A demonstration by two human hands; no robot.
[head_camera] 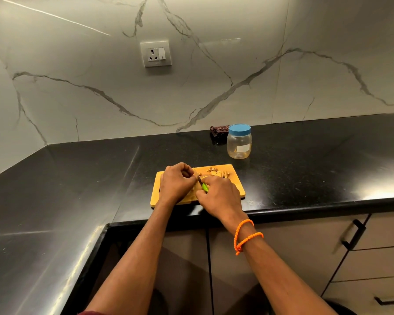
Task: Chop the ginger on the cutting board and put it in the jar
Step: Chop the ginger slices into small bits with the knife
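Forearms: two bare forearms reach up from the lower edge of the view; the right one wears an orange beaded wristband (246,236).
Right hand (222,196): over the near right part of the cutting board, its grip wrapped tight round the green handle of a knife (204,185); only a short piece of handle and a thin blade show between the two hands.
Left hand (176,184): over the left half of the board, its grip curled in with the fingertips pressed down beside the blade; what lies under them is hidden, so I cannot tell if it pins a piece of ginger.
Ginger (216,173): pale cut pieces lie in a loose heap near the board's far edge, just past the right hand's knuckles.
Cutting board (236,181): light wood with rounded corners, flat on the black worktop (305,169), its near edge close to the worktop's front edge.
Jar (239,142): clear plastic with a blue lid on and a white label, upright, beyond the board's far right corner and apart from it.
Cloth (218,131): a dark crumpled rag at the worktop's back edge, just left of the jar.
Wall: marbled panel with a socket plate (155,53) above the board.
Cabinets: grey drawer fronts with a black handle (354,235) under the worktop's front edge, at right.
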